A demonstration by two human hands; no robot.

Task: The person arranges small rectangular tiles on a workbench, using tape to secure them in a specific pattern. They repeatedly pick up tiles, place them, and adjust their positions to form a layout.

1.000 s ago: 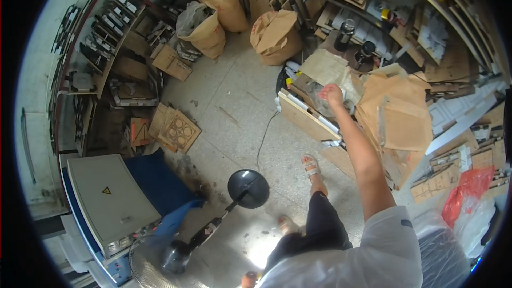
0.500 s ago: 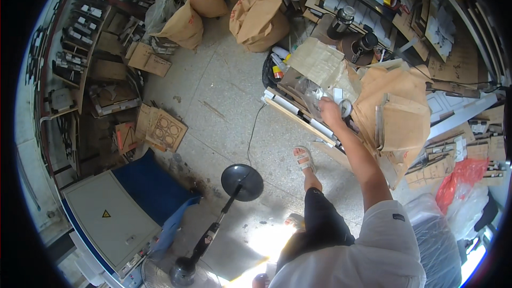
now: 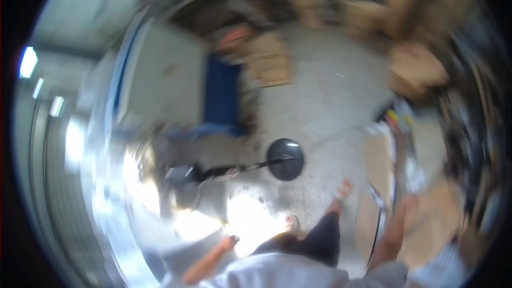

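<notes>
My right hand (image 3: pixel 409 201) is on the right, at the pile of cardboard, close to a clear plastic bag (image 3: pixel 413 175). Motion smears its fingers, so whether it grips the bag cannot be told. Brown cardboard (image 3: pixel 434 216) lies beside it. At the lower middle, my left hand (image 3: pixel 227 243) is low beside my body. Its fingers look curled around a small dark thing (image 3: pixel 234 239) too blurred to name.
A black round-based stand fan (image 3: pixel 285 160) stands on the grey floor (image 3: pixel 341 101). On the left is a pale cabinet (image 3: pixel 162 74) with a blue cloth (image 3: pixel 221 96). Flattened cardboard (image 3: pixel 272 58) lies beyond it, and a brown paper sack (image 3: pixel 416 69) stands at the far right.
My view has swung left, so everything is shifted and smeared. My left forearm and hand now show at the bottom. My right hand remains by the plastic bag and cardboard.
</notes>
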